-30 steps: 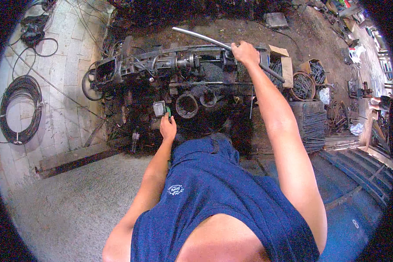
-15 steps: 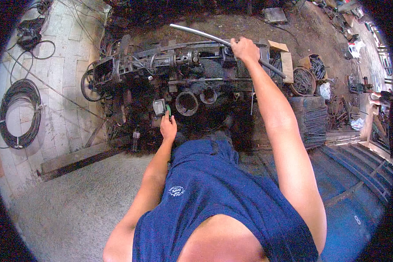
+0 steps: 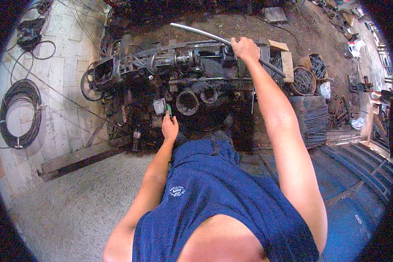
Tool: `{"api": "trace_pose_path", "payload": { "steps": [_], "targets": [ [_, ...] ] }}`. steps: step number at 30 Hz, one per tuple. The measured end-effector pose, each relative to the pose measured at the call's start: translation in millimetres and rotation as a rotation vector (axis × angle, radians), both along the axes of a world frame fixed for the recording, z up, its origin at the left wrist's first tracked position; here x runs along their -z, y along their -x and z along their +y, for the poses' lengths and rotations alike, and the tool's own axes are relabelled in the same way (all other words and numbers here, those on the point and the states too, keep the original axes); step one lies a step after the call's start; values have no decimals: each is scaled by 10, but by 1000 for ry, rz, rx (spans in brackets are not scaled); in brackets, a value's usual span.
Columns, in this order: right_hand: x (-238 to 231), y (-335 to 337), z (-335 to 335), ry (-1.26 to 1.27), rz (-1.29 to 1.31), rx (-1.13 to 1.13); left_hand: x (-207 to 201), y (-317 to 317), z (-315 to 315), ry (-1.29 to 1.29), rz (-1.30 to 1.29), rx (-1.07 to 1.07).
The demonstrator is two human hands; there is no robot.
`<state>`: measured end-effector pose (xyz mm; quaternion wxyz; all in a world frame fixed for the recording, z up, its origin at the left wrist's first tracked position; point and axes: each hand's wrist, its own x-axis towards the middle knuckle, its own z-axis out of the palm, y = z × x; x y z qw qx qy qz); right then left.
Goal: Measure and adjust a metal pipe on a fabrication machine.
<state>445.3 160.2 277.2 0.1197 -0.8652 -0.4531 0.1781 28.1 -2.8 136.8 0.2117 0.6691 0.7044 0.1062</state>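
Observation:
My right hand [image 3: 245,49] is closed around a long metal bar [image 3: 201,33], held slantwise above the far side of a dark, greasy machine [image 3: 163,60]. The bar's bright end points far left and its dark end slopes down to the right. My left hand [image 3: 170,128] is at a small grey box [image 3: 160,106] on the machine's near side. Its index finger reaches to a green piece [image 3: 169,108] beside that box, with the thumb apart and nothing visible in the palm. Whether the fingertip presses the green piece, I cannot tell.
Two round metal cups [image 3: 187,103] sit in front of the machine, and a handwheel [image 3: 88,81] is at its left end. Right of it are a basket of metal pieces [image 3: 303,81] and a stack of thin rods [image 3: 314,125]. Coiled black cable [image 3: 8,113] lies far left.
My left hand has shifted very slightly right beside the grey box. My right hand keeps its hold on the bar in nearly the same place.

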Motion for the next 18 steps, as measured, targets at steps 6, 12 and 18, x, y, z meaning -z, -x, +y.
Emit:
{"api": "trace_pose_path", "payload": {
  "steps": [6,12,18],
  "targets": [
    [-48,18,20,35,-6,-21,38,32,-23,-153,-15,71],
    [-19,31,18,9,-24,-2,16,12,-27,-42,15,45],
    [-52,43,10,16,-23,-8,14,38,-11,-51,0,58]
  ]
}}
